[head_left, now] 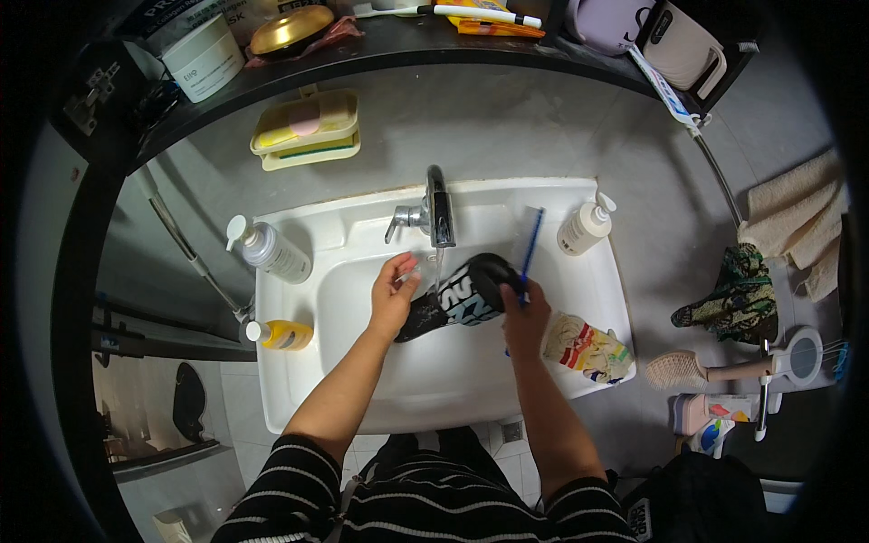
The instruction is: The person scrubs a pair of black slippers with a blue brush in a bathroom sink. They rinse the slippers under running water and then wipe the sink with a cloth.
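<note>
A long black thing [460, 303] with large white and light-blue lettering and a rounded black end lies slanted over the white sink [434, 385]; its kind I cannot make out. Water runs onto it from the chrome faucet [439, 208]. My right hand [527, 319] is closed at its rounded end. A thin blue stick [532, 237], like a brush handle, rises from that hand's fingers. Beside the dark lower end, my left hand [394, 294] is open with its fingers apart; whether it touches the thing is hard to tell.
Pump bottles stand on the sink's left [276, 253] and right [587, 224] corners. A yellow bottle [282, 335] is on the left rim, a crumpled printed wrapper [588, 348] on the right. A soap dish [308, 131] hangs behind, below a dark shelf [398, 68]. A hairbrush [679, 369] sticks out at right.
</note>
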The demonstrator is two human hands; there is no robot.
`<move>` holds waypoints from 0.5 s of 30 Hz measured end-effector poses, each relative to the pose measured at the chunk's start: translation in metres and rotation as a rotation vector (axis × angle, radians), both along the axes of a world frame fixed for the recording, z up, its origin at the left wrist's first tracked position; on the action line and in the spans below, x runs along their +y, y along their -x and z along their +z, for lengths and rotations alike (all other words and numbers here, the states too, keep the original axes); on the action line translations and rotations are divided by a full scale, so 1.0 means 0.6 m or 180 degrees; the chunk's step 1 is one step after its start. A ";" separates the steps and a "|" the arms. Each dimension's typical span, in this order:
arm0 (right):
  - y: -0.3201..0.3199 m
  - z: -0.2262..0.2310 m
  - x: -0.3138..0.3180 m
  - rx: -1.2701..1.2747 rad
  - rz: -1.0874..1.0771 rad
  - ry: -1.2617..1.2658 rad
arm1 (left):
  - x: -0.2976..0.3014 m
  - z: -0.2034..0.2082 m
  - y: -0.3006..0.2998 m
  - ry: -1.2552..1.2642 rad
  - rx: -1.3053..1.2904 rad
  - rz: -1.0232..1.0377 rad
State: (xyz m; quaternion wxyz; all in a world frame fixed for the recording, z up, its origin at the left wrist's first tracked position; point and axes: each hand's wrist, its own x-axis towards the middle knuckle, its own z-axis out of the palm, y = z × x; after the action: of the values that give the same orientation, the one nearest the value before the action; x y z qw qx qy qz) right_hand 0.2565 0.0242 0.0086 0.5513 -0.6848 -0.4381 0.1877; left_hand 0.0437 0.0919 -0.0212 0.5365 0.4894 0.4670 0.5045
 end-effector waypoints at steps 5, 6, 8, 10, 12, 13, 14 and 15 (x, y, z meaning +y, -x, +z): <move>-0.078 0.007 -0.043 0.0086 -0.0903 0.0338 | -0.016 -0.135 0.021 0.1375 0.1651 -0.0129; -0.085 0.018 -0.051 -0.0224 -0.0877 0.0392 | -0.022 -0.173 0.013 0.1649 0.1540 -0.0207; -0.130 -0.056 -0.077 -0.0018 -0.1189 0.0222 | -0.028 -0.202 -0.033 0.1686 0.1378 -0.0463; -0.131 -0.047 -0.089 0.0488 -0.1580 0.0300 | -0.032 -0.146 -0.083 0.2049 0.0798 -0.0757; -0.152 -0.055 -0.104 0.0082 -0.1727 0.0665 | -0.020 -0.136 -0.122 0.2946 0.0236 -0.0089; -0.148 -0.040 -0.107 -0.0587 -0.1859 0.0836 | -0.014 -0.135 -0.129 0.3385 -0.0053 0.0266; -0.146 -0.030 -0.113 -0.1032 -0.1829 0.0598 | -0.007 -0.139 -0.125 0.3283 0.0292 -0.0175; -0.140 -0.022 -0.116 -0.1458 -0.1772 0.0345 | -0.006 -0.155 -0.119 0.3238 -0.0023 0.0084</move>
State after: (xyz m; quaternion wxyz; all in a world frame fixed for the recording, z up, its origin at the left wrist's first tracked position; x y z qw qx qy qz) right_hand 0.3404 -0.0455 -0.0048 0.4317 -0.8304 -0.3364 -0.1049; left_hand 0.1151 0.0884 -0.1141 0.7022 0.1586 0.6578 0.2217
